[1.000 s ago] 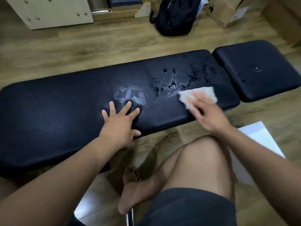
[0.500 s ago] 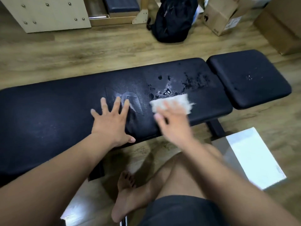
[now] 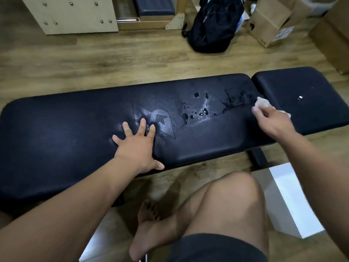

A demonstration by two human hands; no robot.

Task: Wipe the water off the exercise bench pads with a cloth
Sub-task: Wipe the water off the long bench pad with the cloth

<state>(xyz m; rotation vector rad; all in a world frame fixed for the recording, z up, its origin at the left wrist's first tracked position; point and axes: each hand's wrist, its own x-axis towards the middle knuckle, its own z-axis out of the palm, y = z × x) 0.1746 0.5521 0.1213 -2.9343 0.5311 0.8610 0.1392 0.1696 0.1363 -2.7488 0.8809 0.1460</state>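
- The right grip (image 3: 272,120) lies on top of the white cloth (image 3: 261,103). Its fingers are nearly straight and close together, and they press the cloth down rather than pinch it. Motion blur softens the fingertips.
- The cloth sits mostly under that grip. One crumpled corner sticks out past the fingertips and a smaller bit shows at the grip's right side.
- It rests at the right end of the long counter pad (image 3: 75,129), just over the gap to the short counter pad (image 3: 311,87).
- The left grip (image 3: 137,146) is spread flat on the long pad, palm down with the fingers fanned. The thumb is at the pad's near edge. The fingertips touch the pale logo (image 3: 160,120), well apart from the cloth.
- Water (image 3: 202,112) lies between the two grips as beads and a wet smear just right of the logo. A darker spatter runs up to the cloth's left edge.
- A single drop shines on the short pad, beyond the cloth.
- On the wooden floor (image 3: 94,59) behind the counter are a black backpack (image 3: 213,25) and a cardboard box (image 3: 272,21). A bare knee (image 3: 232,195) is in front of it.
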